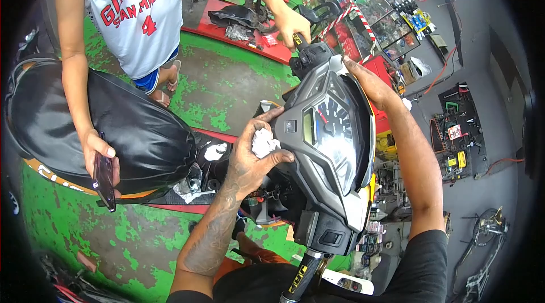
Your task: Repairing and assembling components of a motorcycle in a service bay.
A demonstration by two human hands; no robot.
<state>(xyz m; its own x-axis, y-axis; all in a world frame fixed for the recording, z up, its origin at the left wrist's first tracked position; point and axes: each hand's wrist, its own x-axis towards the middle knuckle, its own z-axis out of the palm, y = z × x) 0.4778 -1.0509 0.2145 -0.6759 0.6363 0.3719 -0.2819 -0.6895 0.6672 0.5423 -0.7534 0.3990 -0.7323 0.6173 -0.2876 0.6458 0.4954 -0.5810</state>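
Note:
A scooter's grey handlebar cowl with a dashboard (326,130) fills the middle. My left hand (254,158) is closed on a crumpled white wad (264,139), its thumb and fingertips against the cowl's left side. My right hand (372,88) grips the cowl's far right edge near the upper switch housing (312,59), fingers partly hidden. The lower black grip (301,277) points toward me. Across from me a co-worker stands with one hand (292,28) on the upper grip and the other (99,152) holding a dark phone (105,184).
The black seat (113,121) is at left, with small parts and white scraps (190,189) beside it. Behind are a red platform (213,22) with parts and a display case (392,30). A tool board (457,144) and a bare frame (485,235) are at right.

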